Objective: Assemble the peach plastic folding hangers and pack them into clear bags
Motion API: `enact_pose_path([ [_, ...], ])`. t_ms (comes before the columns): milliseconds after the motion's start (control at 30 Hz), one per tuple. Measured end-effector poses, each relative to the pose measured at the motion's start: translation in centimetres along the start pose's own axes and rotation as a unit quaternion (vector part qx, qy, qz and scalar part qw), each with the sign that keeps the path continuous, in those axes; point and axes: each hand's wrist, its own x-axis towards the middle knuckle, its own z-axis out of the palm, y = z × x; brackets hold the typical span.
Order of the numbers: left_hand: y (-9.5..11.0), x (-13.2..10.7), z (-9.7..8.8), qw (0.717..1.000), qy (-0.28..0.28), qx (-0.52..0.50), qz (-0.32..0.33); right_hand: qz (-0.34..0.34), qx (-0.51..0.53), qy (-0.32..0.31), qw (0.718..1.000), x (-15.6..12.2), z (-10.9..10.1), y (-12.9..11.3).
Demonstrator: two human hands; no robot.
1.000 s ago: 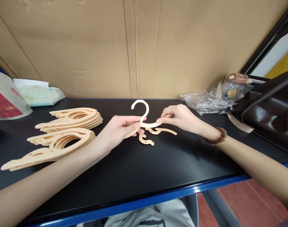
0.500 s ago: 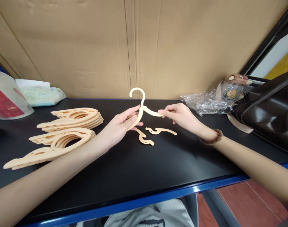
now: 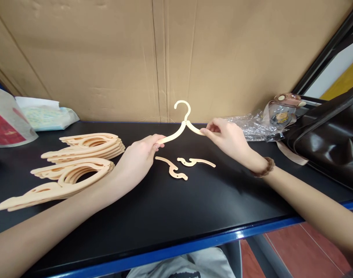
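Observation:
A cream-coloured folding clothes hanger (image 3: 185, 122) is held up over the black table, hook on top and both arms spread. My left hand (image 3: 143, 152) is closed on the end of its left arm. The tip of the right arm is pinched between the thumb and fingers of my right hand (image 3: 227, 137). Below it on the table lie two loose curved hanger pieces, one S-shaped piece (image 3: 173, 170) and one hooked piece (image 3: 196, 161) beside it. To the left of my left hand are two stacks of folded hangers, a rear stack (image 3: 86, 146) and a front stack (image 3: 69, 181).
At the back left stand a white-and-red container (image 3: 11, 119) and a pack of wipes (image 3: 45, 114). Crumpled clear plastic (image 3: 254, 125), a bottle with a brown lid (image 3: 285, 110) and a dark bag (image 3: 324, 131) are at the right. A cardboard wall (image 3: 121, 58) rises behind the table (image 3: 164, 216).
The hanger has moved right and slightly up. My left hand has slid from near its centre joint out to the left arm's end, while the right hand still pinches the other tip.

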Motion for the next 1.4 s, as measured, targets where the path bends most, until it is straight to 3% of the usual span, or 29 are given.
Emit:
enact_pose_path([
  [67, 0.4, 0.0, 0.1, 1.000, 0.003, 0.003, 0.015, -0.078, -0.075, 0.085, 0.991, -0.5, 0.2, -0.6],
  [133, 0.7, -0.1, 0.2, 0.999, 0.007, 0.010, 0.036, -0.160, -0.116, 0.129, 0.972, -1.1, 0.4, -1.5],
  [267, 1.1, -0.6, 0.5, 0.996, 0.009, 0.012, 0.089, -0.325, -0.112, 0.110, 0.933, -2.3, 0.6, -3.4],
  [367, 1.4, -1.0, 0.6, 0.993, -0.008, 0.008, 0.121, -0.378, -0.091, 0.069, 0.919, -2.7, 0.8, -3.9],
  [567, 1.9, -1.0, 0.5, 0.992, -0.058, -0.048, 0.106, -0.349, -0.057, 0.014, 0.935, -2.4, 0.9, -3.4],
  [633, 1.7, -0.9, 0.5, 0.994, -0.051, -0.036, 0.093, -0.338, -0.056, 0.004, 0.939, -2.2, 0.9, -3.2],
  [767, 1.3, -0.7, 0.2, 0.986, 0.013, 0.152, 0.074, -0.309, -0.048, 0.007, 0.950, -1.7, 1.1, -2.4],
  [900, 1.8, -0.9, -0.3, 0.957, -0.020, 0.283, 0.060, -0.265, -0.051, -0.022, 0.963, -1.1, 1.3, -1.3],
  [1100, 2.1, -1.1, 0.2, 0.964, -0.139, 0.228, 0.017, -0.203, -0.026, -0.080, 0.976, -0.7, 1.6, -0.7],
  [1233, 1.7, -0.8, 0.3, 0.975, -0.139, 0.174, 0.016, -0.204, -0.020, -0.095, 0.974, -0.7, 2.0, -0.5],
  [1400, 2.1, -0.8, -0.3, 0.970, -0.124, 0.207, 0.033, -0.213, -0.052, -0.097, 0.971, -0.8, 2.4, -0.3],
])
